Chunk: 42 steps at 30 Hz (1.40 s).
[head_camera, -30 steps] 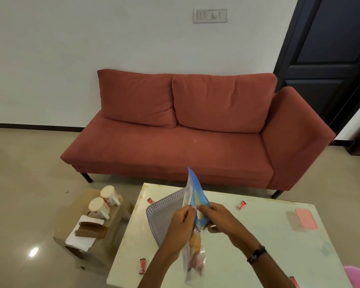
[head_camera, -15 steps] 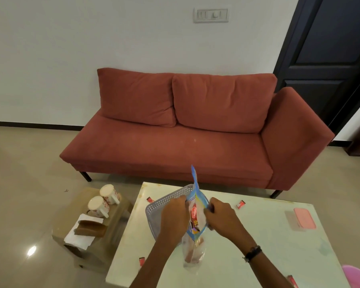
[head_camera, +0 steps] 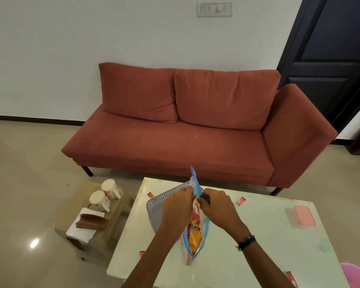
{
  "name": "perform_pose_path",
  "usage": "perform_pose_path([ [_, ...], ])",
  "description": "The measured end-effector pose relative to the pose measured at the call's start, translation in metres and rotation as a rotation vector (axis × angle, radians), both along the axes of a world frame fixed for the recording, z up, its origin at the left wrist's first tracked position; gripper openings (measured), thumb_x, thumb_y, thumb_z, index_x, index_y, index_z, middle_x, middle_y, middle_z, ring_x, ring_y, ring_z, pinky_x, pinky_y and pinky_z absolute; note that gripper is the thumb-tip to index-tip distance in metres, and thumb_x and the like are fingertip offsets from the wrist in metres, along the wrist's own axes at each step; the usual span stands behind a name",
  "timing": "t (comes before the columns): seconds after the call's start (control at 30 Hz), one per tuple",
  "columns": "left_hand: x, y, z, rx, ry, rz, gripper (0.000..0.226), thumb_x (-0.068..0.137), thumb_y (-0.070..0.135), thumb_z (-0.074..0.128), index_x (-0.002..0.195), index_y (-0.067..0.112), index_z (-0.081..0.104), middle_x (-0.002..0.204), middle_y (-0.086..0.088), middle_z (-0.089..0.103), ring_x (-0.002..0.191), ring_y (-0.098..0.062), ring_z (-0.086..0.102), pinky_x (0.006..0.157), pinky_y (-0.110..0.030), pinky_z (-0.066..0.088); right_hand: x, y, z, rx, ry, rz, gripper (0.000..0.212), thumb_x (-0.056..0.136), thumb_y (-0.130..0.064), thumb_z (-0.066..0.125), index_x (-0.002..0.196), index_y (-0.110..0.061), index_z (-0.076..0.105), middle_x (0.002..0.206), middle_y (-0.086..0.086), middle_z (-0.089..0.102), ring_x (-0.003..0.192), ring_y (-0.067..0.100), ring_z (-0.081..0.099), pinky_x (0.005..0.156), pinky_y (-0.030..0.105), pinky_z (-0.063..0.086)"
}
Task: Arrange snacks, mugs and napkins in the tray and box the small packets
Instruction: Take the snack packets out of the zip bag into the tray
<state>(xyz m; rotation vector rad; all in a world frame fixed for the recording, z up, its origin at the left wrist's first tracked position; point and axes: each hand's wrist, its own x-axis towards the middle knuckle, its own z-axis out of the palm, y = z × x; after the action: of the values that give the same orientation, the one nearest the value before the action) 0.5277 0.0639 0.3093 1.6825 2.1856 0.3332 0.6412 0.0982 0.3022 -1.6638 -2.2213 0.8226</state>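
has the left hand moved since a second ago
Yes. The left hand has shifted left, away from the right hand, further over the grey tray, pulling the zip bag open.

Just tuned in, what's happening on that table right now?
A person is working on a clear zip bag of snack packets, gripping its top with the left hand and right hand above the table. A grey perforated tray lies just behind the hands. Small red packets lie scattered on the table, and a pink box sits at its right side. Two mugs and napkins wait on a low stool to the left.
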Motion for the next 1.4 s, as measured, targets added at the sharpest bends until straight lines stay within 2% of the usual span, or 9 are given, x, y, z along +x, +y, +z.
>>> perform_pose_path([
  [0.1, -0.002, 0.002, -0.005, 0.082, -0.048, 0.036, 0.033, 0.095, 0.033, 0.043, 0.118, 0.011, 0.051, 0.117, -0.005, 0.063, 0.106, -0.02, 0.062, 0.093, -0.028, 0.046, 0.017, 0.0, 0.002, 0.032, -0.134, -0.097, 0.019, 0.094, -0.028, 0.046, 0.089, -0.014, 0.057, 0.087, 0.004, 0.064, 0.073, 0.015, 0.054, 0.05, 0.015, 0.032],
  [0.2, -0.01, 0.002, -0.008, 0.166, -0.041, 0.061, 0.033, 0.096, 0.034, 0.038, 0.114, 0.01, 0.053, 0.115, -0.006, 0.065, 0.101, -0.019, 0.063, 0.087, -0.024, 0.047, 0.033, -0.004, 0.002, 0.04, -0.264, -0.164, 0.02, 0.092, -0.027, 0.045, 0.09, -0.012, 0.057, 0.086, 0.003, 0.062, 0.073, 0.016, 0.049, 0.055, 0.023, 0.035],
  [0.37, -0.001, 0.0, -0.004, 0.15, -0.107, -0.03, 0.038, 0.093, 0.037, 0.043, 0.121, 0.012, 0.052, 0.121, -0.006, 0.063, 0.106, -0.018, 0.061, 0.096, -0.023, 0.044, 0.016, 0.007, -0.002, 0.114, -0.081, -0.15, 0.022, 0.092, -0.034, 0.052, 0.099, -0.015, 0.058, 0.096, 0.002, 0.067, 0.081, 0.018, 0.06, 0.065, 0.025, 0.042],
  [0.57, -0.007, 0.001, -0.013, 0.101, -0.012, -0.054, 0.036, 0.096, 0.039, 0.037, 0.119, 0.012, 0.047, 0.112, -0.003, 0.065, 0.099, -0.018, 0.064, 0.084, -0.023, 0.048, 0.011, 0.009, -0.003, 0.098, 0.079, -0.044, 0.02, 0.092, -0.025, 0.054, 0.075, -0.015, 0.051, 0.076, 0.004, 0.063, 0.065, 0.02, 0.057, 0.053, 0.023, 0.043],
  [0.73, -0.019, 0.0, -0.025, 0.126, -0.113, 0.046, 0.024, 0.096, 0.031, 0.041, 0.107, 0.01, 0.047, 0.098, -0.008, 0.068, 0.082, -0.021, 0.067, 0.065, -0.023, 0.047, 0.037, 0.006, -0.008, 0.097, -0.116, -0.205, 0.018, 0.094, -0.024, 0.047, 0.081, -0.013, 0.054, 0.084, 0.008, 0.064, 0.068, 0.023, 0.05, 0.054, 0.026, 0.031],
  [0.87, -0.015, 0.0, -0.028, 0.144, -0.242, 0.056, 0.029, 0.096, 0.037, 0.038, 0.103, 0.01, 0.048, 0.096, -0.01, 0.067, 0.078, -0.018, 0.062, 0.07, -0.029, 0.055, 0.044, -0.001, -0.011, 0.177, -0.204, -0.206, 0.01, 0.093, -0.017, 0.05, 0.087, -0.012, 0.055, 0.092, 0.008, 0.066, 0.071, 0.019, 0.049, 0.053, 0.024, 0.03],
  [1.03, -0.008, -0.002, -0.032, 0.151, -0.321, 0.076, 0.032, 0.095, 0.035, 0.041, 0.107, 0.006, 0.05, 0.1, -0.015, 0.067, 0.086, -0.024, 0.065, 0.075, -0.029, 0.052, 0.023, -0.03, -0.022, 0.494, -0.106, 0.215, 0.026, 0.064, -0.007, 0.082, 0.08, -0.014, 0.064, 0.079, 0.003, 0.066, 0.068, 0.016, 0.06, 0.052, 0.021, 0.045],
  [1.2, -0.012, -0.013, -0.035, 0.134, -0.322, 0.113, 0.034, 0.095, 0.034, 0.041, 0.116, 0.009, 0.05, 0.112, -0.011, 0.065, 0.098, -0.024, 0.065, 0.088, -0.036, 0.055, -0.001, -0.034, -0.069, 0.288, -0.447, 0.686, 0.025, 0.089, -0.004, 0.057, 0.113, -0.009, 0.063, 0.116, 0.011, 0.062, 0.107, 0.026, 0.056, 0.093, 0.039, 0.049],
  [1.4, -0.023, -0.023, -0.035, 0.145, -0.312, 0.111, 0.033, 0.095, 0.033, 0.042, 0.112, 0.007, 0.051, 0.111, -0.012, 0.065, 0.098, -0.025, 0.064, 0.086, -0.032, 0.052, -0.019, -0.015, -0.092, 0.401, -0.64, 0.946, 0.016, 0.072, -0.014, 0.078, 0.085, -0.018, 0.07, 0.084, 0.001, 0.07, 0.079, 0.018, 0.063, 0.073, 0.031, 0.055],
])
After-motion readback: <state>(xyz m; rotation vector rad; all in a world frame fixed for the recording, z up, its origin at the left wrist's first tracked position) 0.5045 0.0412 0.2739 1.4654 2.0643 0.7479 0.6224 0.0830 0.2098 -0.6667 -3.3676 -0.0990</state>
